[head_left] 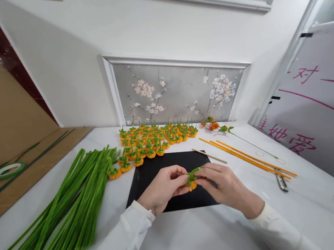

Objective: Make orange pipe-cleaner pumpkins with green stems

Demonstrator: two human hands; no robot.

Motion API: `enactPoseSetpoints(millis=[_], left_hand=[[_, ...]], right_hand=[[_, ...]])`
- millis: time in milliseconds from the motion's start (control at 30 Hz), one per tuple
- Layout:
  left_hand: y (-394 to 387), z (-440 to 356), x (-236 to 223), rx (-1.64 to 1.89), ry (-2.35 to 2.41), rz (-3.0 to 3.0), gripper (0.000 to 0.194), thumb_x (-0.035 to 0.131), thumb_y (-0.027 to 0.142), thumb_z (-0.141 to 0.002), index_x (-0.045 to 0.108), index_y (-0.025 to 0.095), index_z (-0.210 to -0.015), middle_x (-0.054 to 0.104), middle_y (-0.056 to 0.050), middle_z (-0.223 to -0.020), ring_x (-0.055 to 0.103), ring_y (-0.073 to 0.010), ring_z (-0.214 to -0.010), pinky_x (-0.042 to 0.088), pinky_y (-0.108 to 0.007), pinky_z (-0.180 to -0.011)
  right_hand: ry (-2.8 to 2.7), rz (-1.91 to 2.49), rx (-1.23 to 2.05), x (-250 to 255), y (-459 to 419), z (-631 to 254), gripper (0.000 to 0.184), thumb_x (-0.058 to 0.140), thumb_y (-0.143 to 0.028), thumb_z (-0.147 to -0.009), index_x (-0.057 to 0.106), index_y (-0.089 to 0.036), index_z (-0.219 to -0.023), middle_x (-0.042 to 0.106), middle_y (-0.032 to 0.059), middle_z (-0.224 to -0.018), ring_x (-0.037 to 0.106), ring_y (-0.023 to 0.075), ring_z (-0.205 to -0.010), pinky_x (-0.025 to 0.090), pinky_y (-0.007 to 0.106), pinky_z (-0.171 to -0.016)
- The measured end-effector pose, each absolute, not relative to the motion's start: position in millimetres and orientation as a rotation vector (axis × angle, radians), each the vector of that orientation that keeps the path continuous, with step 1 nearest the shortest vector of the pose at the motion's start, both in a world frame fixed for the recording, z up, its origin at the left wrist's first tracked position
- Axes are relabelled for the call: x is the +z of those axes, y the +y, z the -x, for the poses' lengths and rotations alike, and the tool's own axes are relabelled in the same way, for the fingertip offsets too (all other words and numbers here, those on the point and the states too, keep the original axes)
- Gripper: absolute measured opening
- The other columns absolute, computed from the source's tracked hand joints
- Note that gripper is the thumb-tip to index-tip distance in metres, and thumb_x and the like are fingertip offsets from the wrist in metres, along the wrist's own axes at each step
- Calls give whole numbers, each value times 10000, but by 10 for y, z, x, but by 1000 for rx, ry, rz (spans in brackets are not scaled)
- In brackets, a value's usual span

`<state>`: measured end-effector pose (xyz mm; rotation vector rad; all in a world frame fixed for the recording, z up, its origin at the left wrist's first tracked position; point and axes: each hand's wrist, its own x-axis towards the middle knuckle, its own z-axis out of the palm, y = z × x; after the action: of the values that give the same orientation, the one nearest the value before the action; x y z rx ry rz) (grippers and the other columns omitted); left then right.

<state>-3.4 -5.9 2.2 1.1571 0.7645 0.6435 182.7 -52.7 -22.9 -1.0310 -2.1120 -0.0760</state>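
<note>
Over a black mat [150,175] on the white table, both my hands pinch one small orange pipe-cleaner flower with a green top [192,180]. My left hand [163,188] grips it from the left with closed fingers. My right hand [224,184] holds it from the right, fingertips pressed on the green piece. Both sleeves are white.
A long bundle of green pipe cleaners [62,212] lies at the left. Several finished orange flowers [153,138] are heaped at the back by the wall. Orange pipe cleaners [243,156], a wooden stick [209,156], a flower stem [222,129] and pliers [281,182] lie right. A roll of green tape [7,171] sits on cardboard.
</note>
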Motion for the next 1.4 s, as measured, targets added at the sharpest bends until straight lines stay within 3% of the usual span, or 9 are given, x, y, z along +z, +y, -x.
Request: enactPoseSetpoints(millis=[167,300,467,633,800,933,1067,1300,1400], left_hand=[[-74,14,20,636,785,-1144,220,761,276,-665,598,132,-700,576,27,-667,580,-76,-627,482,-192,-638],[-82,15,29,602,781,-1050,193,764,238,-666,612,125,-706,601,9,-677,603,-80,-635,484,-169,-624],[-69,19,20,639,784,-1000,187,778,203,-641,616,122,-687,584,12,-675,604,-85,-635,506,-179,-647],[-43,27,48,797,741,-1062,204,757,241,-676,583,135,-692,554,17,-726,568,-79,-673,533,-225,-714],[-62,-4,61,929,706,-1197,204,719,282,-716,562,152,-731,546,24,-770,559,-94,-739,545,-279,-779],[-102,-61,33,974,718,-1326,186,699,294,-722,574,160,-756,585,9,-781,578,-121,-753,548,-311,-787],[-140,-99,26,990,740,-1439,163,682,295,-724,606,159,-770,615,-4,-757,592,-135,-734,547,-286,-748],[-183,-117,42,887,737,-1174,200,732,292,-697,600,146,-735,554,29,-726,550,-88,-698,559,-257,-737],[-179,-112,33,841,719,-1058,190,748,264,-691,603,147,-727,557,32,-722,558,-78,-691,553,-237,-735]], right_hand=[[-2182,1047,-268,-230,-535,-1806,207,428,-119,-919,619,-182,-967,642,56,-793,571,162,-736,443,293,-650],[-2298,930,-534,-188,-567,-1821,235,405,-89,-928,607,-176,-1012,671,75,-900,592,180,-845,415,316,-674],[-2364,880,-522,-163,-557,-1841,239,414,-114,-940,606,-190,-1060,674,75,-951,599,185,-925,437,330,-736],[-1985,1014,29,-200,-505,-1833,220,459,-207,-928,588,-221,-1106,640,80,-1025,618,163,-835,502,310,-726],[-1450,1106,808,-164,-526,-1735,233,456,-413,-917,525,-192,-898,575,-15,-630,566,115,-511,512,249,-514],[-1389,1114,989,-158,-541,-1668,318,484,-501,-878,508,-189,-823,554,-38,-560,534,101,-447,476,225,-458],[-1484,1182,869,-177,-562,-1660,253,497,-435,-889,511,-193,-817,529,-43,-525,520,108,-450,442,221,-462],[-1930,1192,-91,-129,-602,-1707,214,379,-163,-919,591,-184,-903,611,70,-796,557,147,-642,437,261,-602],[-1927,1196,-25,-111,-597,-1726,206,402,-159,-914,600,-192,-864,610,54,-770,557,142,-634,436,251,-594]])
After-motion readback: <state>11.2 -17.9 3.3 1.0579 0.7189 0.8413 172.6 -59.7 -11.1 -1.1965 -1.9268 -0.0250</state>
